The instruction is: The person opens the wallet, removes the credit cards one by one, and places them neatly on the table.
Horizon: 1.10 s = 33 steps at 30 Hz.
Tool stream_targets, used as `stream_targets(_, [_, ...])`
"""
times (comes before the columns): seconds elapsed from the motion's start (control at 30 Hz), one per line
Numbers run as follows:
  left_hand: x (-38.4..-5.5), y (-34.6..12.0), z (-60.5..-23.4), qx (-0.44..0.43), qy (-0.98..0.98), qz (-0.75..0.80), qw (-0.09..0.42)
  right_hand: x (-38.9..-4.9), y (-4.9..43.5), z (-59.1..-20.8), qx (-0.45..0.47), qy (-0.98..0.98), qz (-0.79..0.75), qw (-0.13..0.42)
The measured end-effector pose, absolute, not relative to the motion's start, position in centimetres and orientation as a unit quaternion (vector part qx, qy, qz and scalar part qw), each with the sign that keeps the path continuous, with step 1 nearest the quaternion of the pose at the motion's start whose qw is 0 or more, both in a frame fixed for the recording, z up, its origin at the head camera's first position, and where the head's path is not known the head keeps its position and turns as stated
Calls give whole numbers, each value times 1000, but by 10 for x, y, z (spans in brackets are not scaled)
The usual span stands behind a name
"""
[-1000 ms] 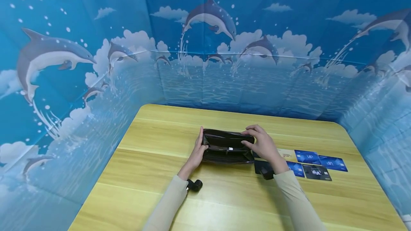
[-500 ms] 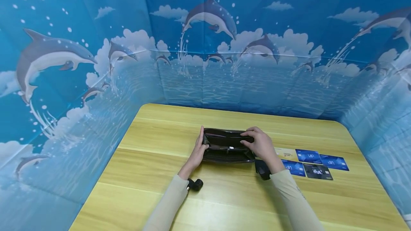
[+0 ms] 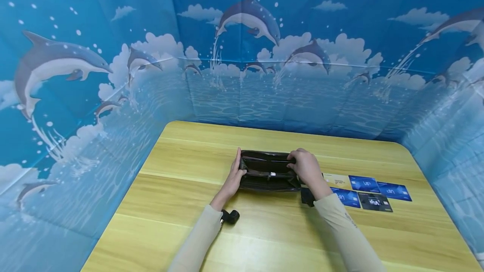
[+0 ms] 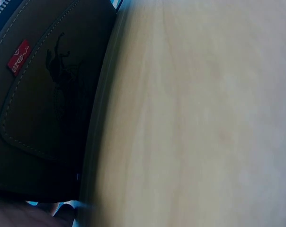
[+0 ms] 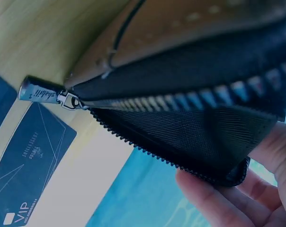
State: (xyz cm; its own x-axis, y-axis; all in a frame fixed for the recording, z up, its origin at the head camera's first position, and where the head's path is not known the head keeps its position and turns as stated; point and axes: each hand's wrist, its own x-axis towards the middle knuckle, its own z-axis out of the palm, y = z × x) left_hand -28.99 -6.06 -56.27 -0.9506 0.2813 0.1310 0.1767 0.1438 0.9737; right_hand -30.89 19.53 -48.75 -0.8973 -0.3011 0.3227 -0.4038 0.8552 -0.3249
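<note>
A dark zip-around wallet (image 3: 266, 184) stands spread open on the table, its inner pockets facing up. My left hand (image 3: 231, 180) grips its left end, thumb over the inner edge and fingers along the outside. At the far right corner, my right hand (image 3: 307, 168) pinches the wallet's edge; the right wrist view shows the thumb and fingers (image 5: 218, 203) on either side of the zipped edge. There, the metal zipper pull (image 5: 41, 92) hangs at the near end of the teeth. The left wrist view shows the wallet's outer face with a red label (image 4: 19, 56).
Right of the wallet lie a gold card (image 3: 336, 180), several blue VIP cards (image 3: 363, 184) and a black VIP card (image 3: 374, 202), partly behind the right forearm. A dolphin-print curtain (image 3: 242, 79) surrounds the wooden table (image 3: 264, 238).
My right wrist has swung slightly left, and the right fingers, more spread before, have drawn in around the wallet's far right corner. My left hand and the wallet stay almost in place.
</note>
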Motion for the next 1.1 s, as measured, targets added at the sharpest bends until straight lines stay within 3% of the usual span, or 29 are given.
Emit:
stream_targets(0.2, [-293, -61, -570, 150, 756, 636, 40, -312, 196, -489, 194, -953, 185, 138])
stream_targets(0.43, [-277, -63, -533, 159, 753, 635, 66, -311, 195, -490, 197, -959, 150, 135])
stream_targets(1.1, [-274, -62, -531, 153, 755, 634, 72, -314, 197, -492, 219, -961, 70, 150])
